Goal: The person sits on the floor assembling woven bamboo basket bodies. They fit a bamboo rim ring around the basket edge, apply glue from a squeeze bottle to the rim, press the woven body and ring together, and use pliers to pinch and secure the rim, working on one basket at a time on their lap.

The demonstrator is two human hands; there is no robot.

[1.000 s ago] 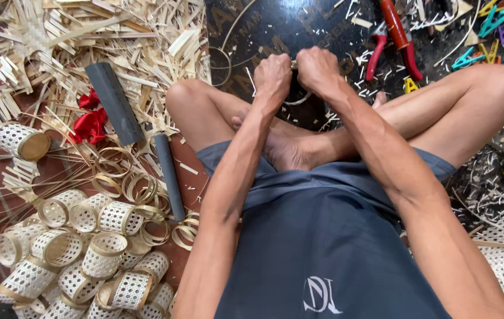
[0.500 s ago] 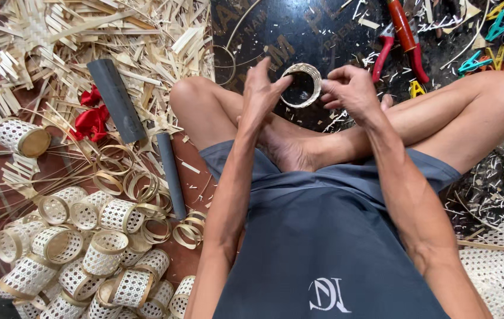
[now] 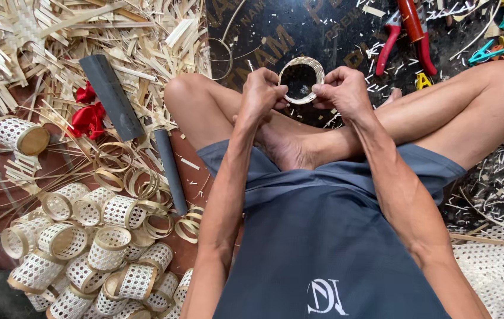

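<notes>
I sit cross-legged on the floor and hold a small round bamboo ring (image 3: pixel 317 66) in front of my shins. My left hand (image 3: pixel 262 93) pinches its left side, and my right hand (image 3: pixel 341 90) pinches its right side. The ring is upright and faces me, so I look through its hollow middle onto a dark board (image 3: pixel 323 29) behind it. Both forearms reach forward over my grey shirt.
A heap of finished woven cylinders (image 3: pixel 86 254) lies at the lower left, with loose bamboo hoops (image 3: pixel 139 183) beside it. Two grey pipes (image 3: pixel 113 97), red cloth (image 3: pixel 88 118), bamboo offcuts (image 3: pixel 86 35), red-handled pliers (image 3: pixel 408 29) and woven mesh sheets (image 3: pixel 491 266) surround me.
My hands were pressed close together low near my feet; they have parted and lifted, and the bamboo ring now shows fully between them, turned to face me.
</notes>
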